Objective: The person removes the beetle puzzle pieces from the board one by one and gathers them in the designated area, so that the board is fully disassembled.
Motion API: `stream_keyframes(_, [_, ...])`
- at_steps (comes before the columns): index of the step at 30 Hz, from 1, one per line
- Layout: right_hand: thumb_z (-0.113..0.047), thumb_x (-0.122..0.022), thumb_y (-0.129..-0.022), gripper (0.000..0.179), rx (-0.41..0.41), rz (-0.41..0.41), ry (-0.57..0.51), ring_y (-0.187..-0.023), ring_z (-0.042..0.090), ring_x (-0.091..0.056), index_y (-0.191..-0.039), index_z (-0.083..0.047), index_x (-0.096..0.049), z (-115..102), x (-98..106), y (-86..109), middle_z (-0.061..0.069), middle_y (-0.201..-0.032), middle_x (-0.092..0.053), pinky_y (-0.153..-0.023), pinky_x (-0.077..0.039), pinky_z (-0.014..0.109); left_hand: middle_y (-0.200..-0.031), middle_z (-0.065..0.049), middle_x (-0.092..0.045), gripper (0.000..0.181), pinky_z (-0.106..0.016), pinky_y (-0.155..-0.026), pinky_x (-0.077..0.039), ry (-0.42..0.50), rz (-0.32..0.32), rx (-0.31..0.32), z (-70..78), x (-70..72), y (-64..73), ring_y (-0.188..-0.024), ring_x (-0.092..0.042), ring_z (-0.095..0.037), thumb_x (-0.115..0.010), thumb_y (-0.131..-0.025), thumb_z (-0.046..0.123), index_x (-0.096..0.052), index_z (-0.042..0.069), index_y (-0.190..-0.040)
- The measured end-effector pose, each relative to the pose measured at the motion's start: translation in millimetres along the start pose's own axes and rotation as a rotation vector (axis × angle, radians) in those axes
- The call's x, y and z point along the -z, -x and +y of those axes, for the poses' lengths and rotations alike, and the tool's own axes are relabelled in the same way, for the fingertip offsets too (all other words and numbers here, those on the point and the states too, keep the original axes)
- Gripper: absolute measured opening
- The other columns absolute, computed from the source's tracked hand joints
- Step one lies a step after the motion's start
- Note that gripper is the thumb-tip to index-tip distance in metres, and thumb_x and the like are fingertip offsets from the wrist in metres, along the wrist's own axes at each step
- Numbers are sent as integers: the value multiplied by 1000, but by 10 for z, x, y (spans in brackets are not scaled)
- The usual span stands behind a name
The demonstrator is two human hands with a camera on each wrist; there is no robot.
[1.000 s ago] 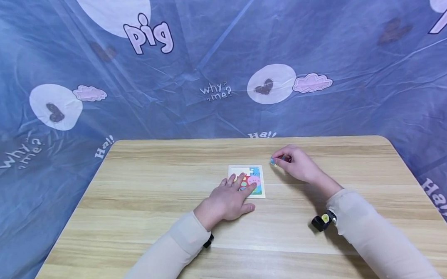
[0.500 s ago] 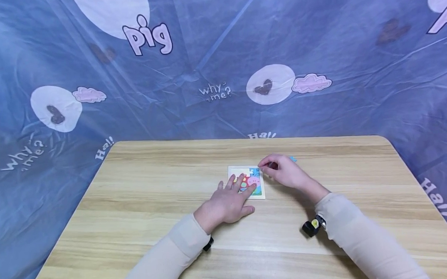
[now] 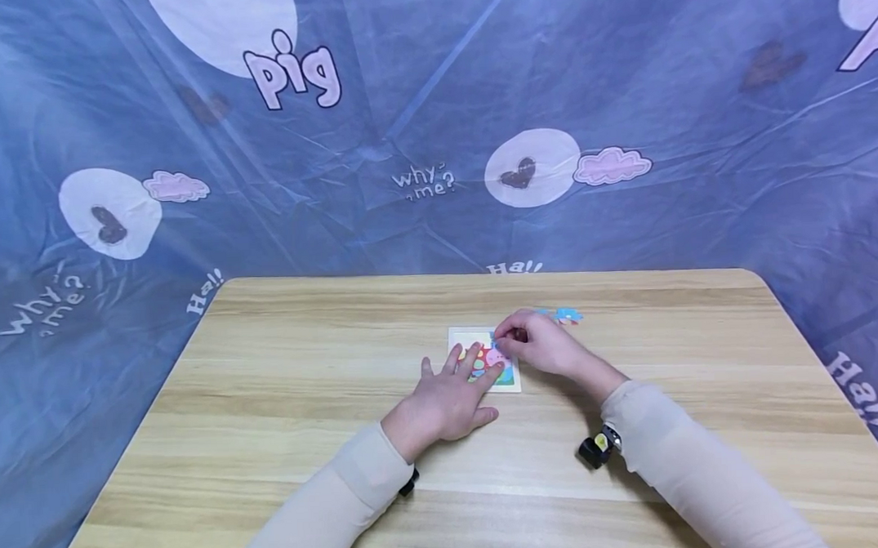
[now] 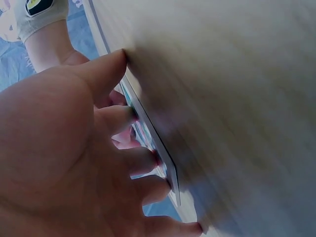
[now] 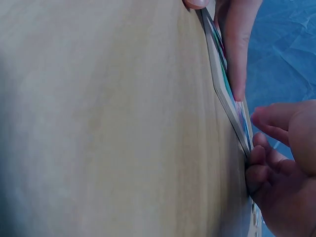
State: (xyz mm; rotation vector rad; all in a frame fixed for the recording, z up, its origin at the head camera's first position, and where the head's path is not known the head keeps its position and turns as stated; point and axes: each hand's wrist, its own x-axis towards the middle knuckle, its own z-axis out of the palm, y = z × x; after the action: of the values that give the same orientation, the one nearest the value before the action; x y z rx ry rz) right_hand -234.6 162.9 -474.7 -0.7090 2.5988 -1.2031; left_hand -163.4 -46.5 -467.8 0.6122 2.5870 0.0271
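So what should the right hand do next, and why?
Perhaps ease the right hand slightly left, toward the bare upper part of the puzzle tray. Its fingers are beside that gap, and the left hand rests spread on the tray, likely steadying it. Loose pieces lie nearby; whether the right hand holds one is hidden.

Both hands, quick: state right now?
Left hand: open, fingers spread on the puzzle board.
Right hand: fingers curled; whether they pinch a piece cannot be told.

table: smooth wood grain, soft sheen | backdrop: creased cloth | sleeves: matt cloth | puzzle board: smooth
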Motion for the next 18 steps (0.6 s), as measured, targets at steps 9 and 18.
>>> stream_keyframes(9, [-6, -73, -99, 13, 33, -1, 55, -85, 14, -58, -108, -4, -81, -16, -59, -29, 5, -92, -69, -78, -49, 30, -184, -9, -11, 71, -75, -126, -28, -27, -5, 13, 101, 195, 194, -169, -16, -37, -50, -110, 59, -23, 38, -173])
stream_keyframes(18, [-5, -72, -99, 10, 26, -6, 53, -85, 16, -56, -105, -5, -80, -30, -76, -23, 5, -90, -65, -77, -47, 30, -183, -9, -15, 71, -76, -123, -32, -51, 19, 8, 119, 182, 193, -168, -21, -37, -51, -109, 60, -25, 40, -172])
